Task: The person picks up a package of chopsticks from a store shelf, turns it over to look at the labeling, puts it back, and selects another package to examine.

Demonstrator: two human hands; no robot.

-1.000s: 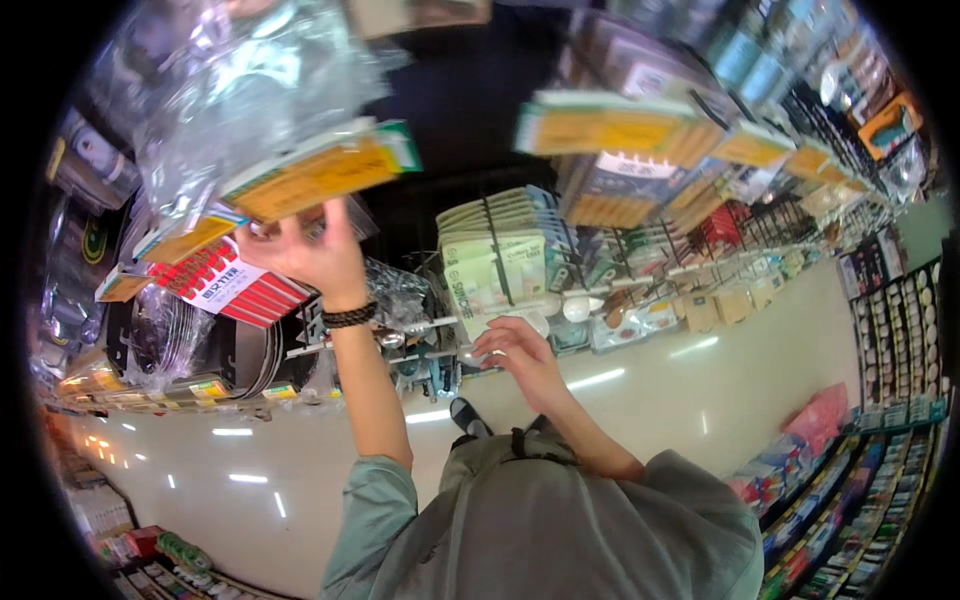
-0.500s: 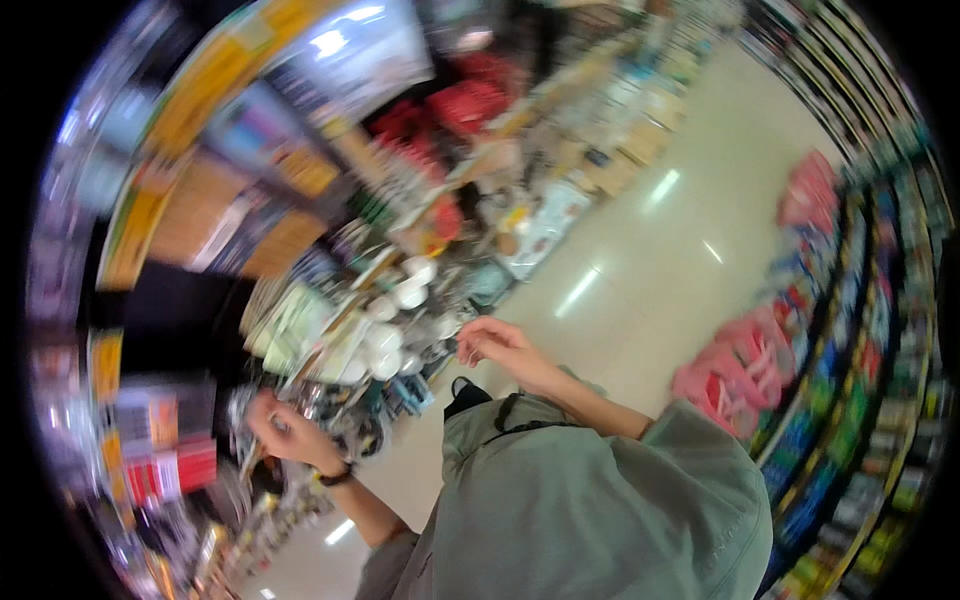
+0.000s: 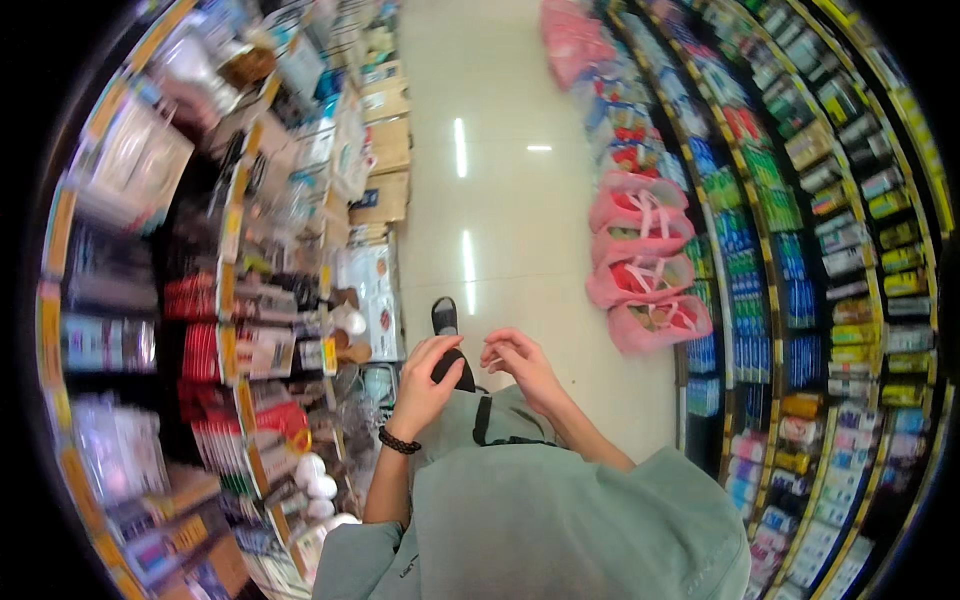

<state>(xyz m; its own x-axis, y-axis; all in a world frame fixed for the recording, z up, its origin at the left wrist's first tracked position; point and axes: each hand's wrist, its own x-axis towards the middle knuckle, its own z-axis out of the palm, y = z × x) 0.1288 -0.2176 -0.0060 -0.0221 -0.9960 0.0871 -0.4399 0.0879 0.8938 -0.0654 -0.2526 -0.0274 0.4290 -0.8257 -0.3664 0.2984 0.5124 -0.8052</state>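
Note:
My left hand (image 3: 424, 384), with a dark braided bracelet (image 3: 399, 441) on its wrist, hovers in front of my body. Its fingers curve loosely and the thumb stands away from them; nothing shows in it. Close by on the right, my right hand (image 3: 524, 370) is raised too, fingers bent and apart, holding nothing that I can see. A gap separates the two hands, and neither touches the goods around. Below them one foot in a dark sandal (image 3: 445, 314) steps on the pale floor (image 3: 510, 240).
Store shelves line both sides of the aisle. The left shelf (image 3: 245, 340) carries packaged housewares and white round items (image 3: 318, 485). Several pink bags (image 3: 655, 325) stand on the floor along the right shelf, beside rows of small green and blue packs (image 3: 745, 290). Flat cardboard boxes (image 3: 390, 145) lie farther up on the left.
My view has swung round to face along the aisle. My left hand has come in from the left shelf to near my right hand. Both hands remain without anything visible in them.

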